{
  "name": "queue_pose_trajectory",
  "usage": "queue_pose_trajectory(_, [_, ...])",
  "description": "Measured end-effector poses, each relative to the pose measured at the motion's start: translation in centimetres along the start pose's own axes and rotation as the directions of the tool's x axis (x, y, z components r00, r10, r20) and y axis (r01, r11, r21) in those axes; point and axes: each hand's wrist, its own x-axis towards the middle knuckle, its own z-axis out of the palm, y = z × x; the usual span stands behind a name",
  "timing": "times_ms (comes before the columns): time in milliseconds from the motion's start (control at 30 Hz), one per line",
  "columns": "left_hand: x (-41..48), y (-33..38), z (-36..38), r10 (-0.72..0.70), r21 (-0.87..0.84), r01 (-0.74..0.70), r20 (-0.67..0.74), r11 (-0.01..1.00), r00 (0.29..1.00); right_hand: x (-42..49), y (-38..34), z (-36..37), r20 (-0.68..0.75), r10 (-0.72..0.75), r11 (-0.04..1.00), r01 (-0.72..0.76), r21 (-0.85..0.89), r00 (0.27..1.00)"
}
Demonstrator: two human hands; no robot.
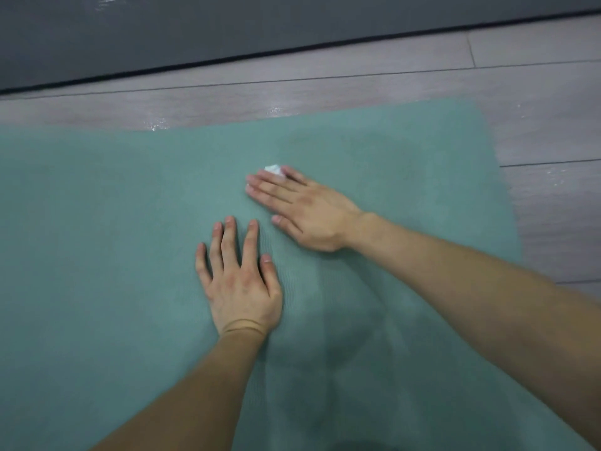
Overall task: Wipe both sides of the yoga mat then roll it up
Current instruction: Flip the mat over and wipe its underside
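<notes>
One mat, one wad; left hand, right hand.

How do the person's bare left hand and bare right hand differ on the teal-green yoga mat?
Left hand: fingers spread, pointing away from the person; right hand: fingers together, pointing leftward. Left hand covers only the teal-green yoga mat; right hand presses a small crumpled white wipe. Both lie flat on it.

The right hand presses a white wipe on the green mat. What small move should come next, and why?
Probably the right hand should slide the white wipe across the yoga mat toward its far edge, while the left hand presses flat to steady it. The mat lies unrolled and flat on the floor, so wiping seems the step at hand, not rolling.
</notes>
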Motion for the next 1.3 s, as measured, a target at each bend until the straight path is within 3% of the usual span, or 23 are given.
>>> queue_pose_trajectory(33, [0.0,0.0,0.0,0.001,-0.006,-0.001,0.000,1.000,1.000,-0.4,1.9,-0.2,-0.005,0.052,0.998,-0.052,-0.027,0.999])
queue_pose_trajectory(67, [0.0,0.0,0.0,0.001,-0.010,-0.001,-0.001,1.000,1.000,-1.1,4.3,-0.2,-0.032,0.213,0.977,-0.213,-0.018,0.977])
queue_pose_trajectory(100, [0.0,0.1,0.0,0.000,-0.014,0.000,-0.003,1.000,1.000,-1.9,6.9,-0.3,-0.074,0.438,0.899,-0.438,0.012,0.896])
queue_pose_trajectory(167, [0.0,0.2,0.0,-0.005,-0.014,0.005,0.000,1.000,1.000,-3.4,10.3,-0.5,-0.115,0.788,0.615,-0.784,0.085,0.605])
queue_pose_trajectory(200, [0.0,0.2,0.0,-0.004,-0.012,0.004,0.003,1.000,1.000,-3.3,10.4,-0.3,-0.135,0.845,0.532,-0.840,0.105,0.518])
queue_pose_trajectory(233, [-0.1,0.2,0.0,-0.003,-0.010,0.003,0.005,1.000,1.000,-2.2,9.3,0.0,-0.172,0.841,0.534,-0.838,0.112,0.513])
queue_pose_trajectory(267, [-0.1,0.2,0.0,-0.003,-0.007,0.003,0.007,1.000,1.000,-0.5,7.5,0.3,-0.207,0.781,0.616,-0.781,0.101,0.589])
queue_pose_trajectory(300, [0.0,0.2,-0.1,-0.005,-0.004,0.005,0.007,1.000,1.000,1.6,5.3,0.4,-0.208,0.659,0.749,-0.655,0.097,0.723])
queue_pose_trajectory(367, [0.0,0.2,-0.2,-0.004,0.004,0.004,0.012,1.000,1.000,5.5,1.0,0.1,-0.121,0.341,0.939,-0.332,0.092,0.932])
queue_pose_trajectory(433, [-0.1,0.1,-0.2,0.001,0.004,-0.001,0.014,1.000,1.000,7.3,-0.6,-0.6,-0.047,0.196,0.977,-0.191,0.092,0.980])
queue_pose_trajectory(500, [0.0,0.1,-0.2,-0.001,0.003,0.001,0.016,1.000,1.000,6.0,2.1,-0.5,-0.037,0.244,0.968,-0.241,0.068,0.969])
queue_pose_trajectory(567, [-0.1,0.1,-0.2,-0.004,0.000,0.004,0.020,1.000,1.000,2.1,6.9,-0.3,-0.075,0.524,0.851,-0.520,0.068,0.848])
queue_pose_trajectory(667, [-0.1,0.2,-0.1,-0.001,-0.011,0.001,0.018,1.000,1.000,-4.0,12.4,-0.5,-0.137,0.846,0.528,-0.846,0.078,0.515])
queue_pose_trajectory(733, [-0.1,0.1,0.0,-0.001,-0.009,0.001,0.016,1.000,1.000,-3.3,11.7,-0.2,-0.141,0.876,0.476,-0.874,0.098,0.462])
queue_pose_trajectory(800, [-0.1,0.1,-0.1,-0.001,0.000,0.001,0.019,1.000,1.000,0.1,8.1,0.3,-0.187,0.797,0.599,-0.792,0.120,0.575])
queue_pose_trajectory(867, [0.0,0.2,-0.3,-0.004,-0.002,0.004,0.022,1.000,1.000,4.7,3.3,0.7,-0.215,0.577,0.816,-0.569,0.106,0.788])
queue_pose_trajectory(933, [0.0,0.3,-0.3,-0.006,0.001,0.006,0.019,1.000,1.000,7.9,-1.0,0.4,-0.137,0.361,0.932,-0.350,0.097,0.923])
queue_pose_trajectory(1000, [-0.1,0.3,-0.3,-0.004,0.002,0.004,0.016,1.000,1.000,7.8,-1.4,0.0,-0.078,0.245,0.965,-0.235,0.116,0.966])
queue_pose_trajectory(1067, [-0.1,0.2,-0.3,-0.001,0.000,0.001,0.014,1.000,1.000,4.8,2.2,0.3,-0.079,0.294,0.950,-0.283,0.132,0.952])
queue_pose_trajectory(1133, [0.0,0.2,-0.3,-0.004,-0.002,0.004,0.010,1.000,1.000,-0.6,7.6,0.4,-0.114,0.556,0.829,-0.538,0.153,0.823])
queue_pose_trajectory(1200, [-0.1,0.2,-0.4,-0.004,-0.005,0.004,0.009,1.000,1.000,-7.5,13.0,0.7,-0.142,0.816,0.578,-0.798,0.171,0.561])
queue_pose_trajectory(1233, [0.0,0.2,-0.4,-0.001,-0.006,0.001,0.008,1.000,1.000,-10.4,14.6,0.7,-0.138,0.881,0.471,-0.862,0.187,0.452])
queue_pose_trajectory(1300, [0.0,0.2,-0.3,0.002,-0.001,-0.002,0.008,1.000,1.000,-12.9,14.5,1.2,-0.122,0.931,0.362,-0.909,0.205,0.343])
